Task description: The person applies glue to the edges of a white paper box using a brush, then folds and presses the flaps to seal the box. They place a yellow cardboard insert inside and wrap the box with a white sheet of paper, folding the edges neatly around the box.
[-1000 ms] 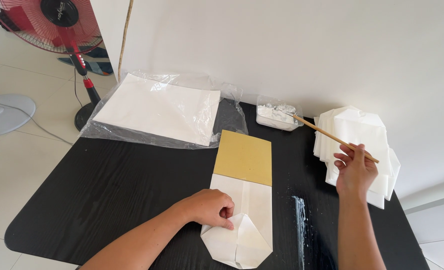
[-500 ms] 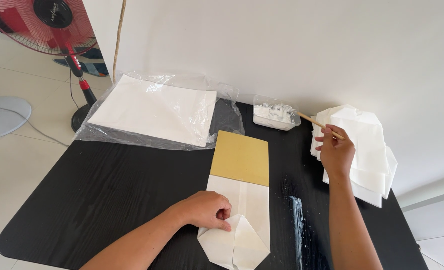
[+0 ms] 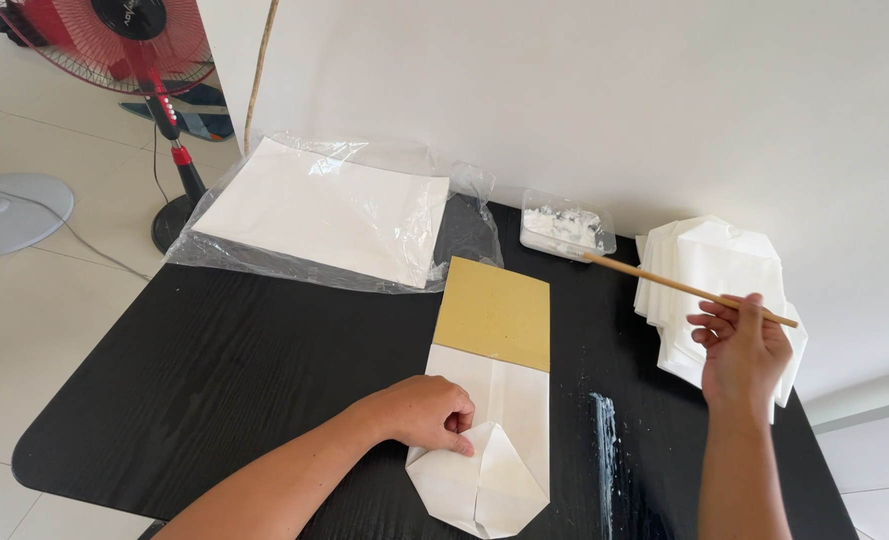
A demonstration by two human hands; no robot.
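My left hand (image 3: 426, 413) presses with closed fingers on a folded white paper (image 3: 494, 440) lying on the black table (image 3: 214, 390). A tan cardboard piece (image 3: 494, 312) sticks out from the paper's far end. My right hand (image 3: 742, 350) holds a thin wooden stick (image 3: 664, 282) above the table, its far tip close to a small clear tray of white paste (image 3: 564, 226). Beneath that hand lies a stack of folded white papers (image 3: 709, 280).
A pile of white sheets in clear plastic wrap (image 3: 329, 210) lies at the table's back left. A white paste smear (image 3: 604, 440) marks the table right of the folded paper. A red standing fan (image 3: 144, 60) and a white round base (image 3: 9, 210) are on the floor at left.
My right hand has drawn back toward me with the stick, whose tip has come away from the paste tray. My left hand stays on the folded paper.
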